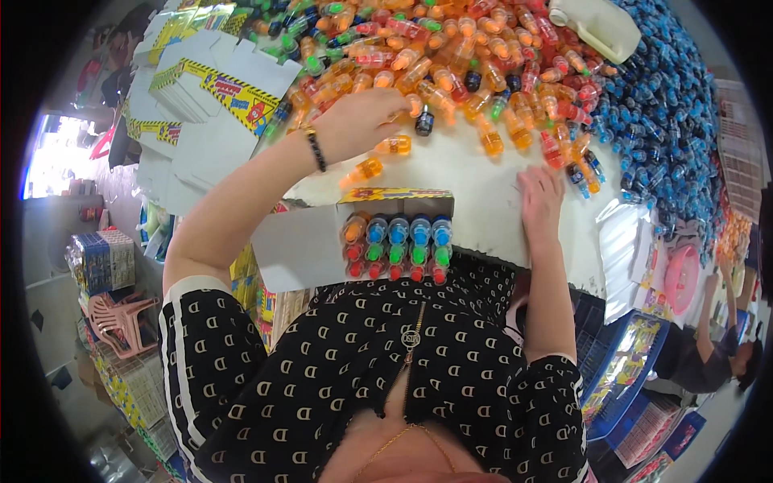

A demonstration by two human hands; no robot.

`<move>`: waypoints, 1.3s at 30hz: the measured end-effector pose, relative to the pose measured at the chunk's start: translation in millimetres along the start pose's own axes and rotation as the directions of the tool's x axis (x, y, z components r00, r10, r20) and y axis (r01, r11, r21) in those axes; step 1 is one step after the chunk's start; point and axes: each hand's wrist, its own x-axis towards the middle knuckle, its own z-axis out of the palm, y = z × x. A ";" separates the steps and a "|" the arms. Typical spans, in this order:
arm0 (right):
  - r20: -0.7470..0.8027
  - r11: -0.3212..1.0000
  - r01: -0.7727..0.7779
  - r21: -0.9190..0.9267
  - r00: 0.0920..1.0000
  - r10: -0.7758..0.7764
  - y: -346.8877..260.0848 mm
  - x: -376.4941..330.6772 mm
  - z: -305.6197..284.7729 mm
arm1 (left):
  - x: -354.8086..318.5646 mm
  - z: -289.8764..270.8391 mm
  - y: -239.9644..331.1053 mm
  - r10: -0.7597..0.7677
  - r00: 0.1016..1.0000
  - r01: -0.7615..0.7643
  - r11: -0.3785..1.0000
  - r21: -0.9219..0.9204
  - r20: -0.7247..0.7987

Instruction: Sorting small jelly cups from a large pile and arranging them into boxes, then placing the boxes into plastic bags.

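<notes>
My left hand [362, 122] reaches over the near edge of a pile of small orange bottles [439, 95]. Its fingers are bent with the thumb apart, and the fingertips are by an orange-capped bottle; no bottle shows clearly inside the hand. My right hand [541, 197] rests on the white table with fingers spread, just below a red bottle [552, 150]. Between my arms, against my body, stands an open carton [298, 249] with its white flap folded out left. Rows of small bottles [397, 241] with orange, blue, green and red caps fill it.
Two loose orange bottles [362, 172] lie beyond the carton. Flattened cartons [201, 97] are stacked at the left. A heap of blue bottles [656, 105] and a cream plastic jug [596, 28] are at the far right. Another person [708, 354] works at right, beside blue crates [628, 354].
</notes>
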 end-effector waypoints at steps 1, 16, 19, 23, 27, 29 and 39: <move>-0.068 0.998 -0.006 -0.058 0.998 0.002 3.4 9.0 1.3 | 12.8 7.2 -2.9 0.069 0.997 -0.065 0.991 0.115 -0.036; 0.044 0.918 -0.390 0.074 0.921 0.387 -1.5 103.7 39.1 | 94.5 54.9 -13.7 0.308 0.941 -0.323 0.690 0.648 0.141; 0.432 0.893 -0.446 -0.060 0.795 0.426 -29.8 114.9 29.4 | 95.6 66.9 -3.5 0.315 0.926 -0.368 0.635 0.680 0.206; 0.408 0.935 -0.352 0.050 0.861 0.303 -33.1 109.2 39.9 | 109.2 92.2 -5.5 0.220 0.954 -0.298 0.637 0.711 0.202; 0.141 0.793 -0.319 0.519 0.947 0.288 2.8 93.3 34.4 | 118.5 97.1 -7.1 0.188 0.969 -0.246 0.693 0.678 0.160; 0.205 0.701 -0.401 0.589 0.914 0.351 8.8 85.3 22.1 | 118.6 96.1 -5.6 0.227 0.959 -0.277 0.648 0.709 0.168; 0.491 0.113 -0.630 0.768 0.693 0.528 -0.6 59.9 24.6 | 93.7 62.0 26.0 -0.008 1.000 0.005 0.987 -0.161 -0.020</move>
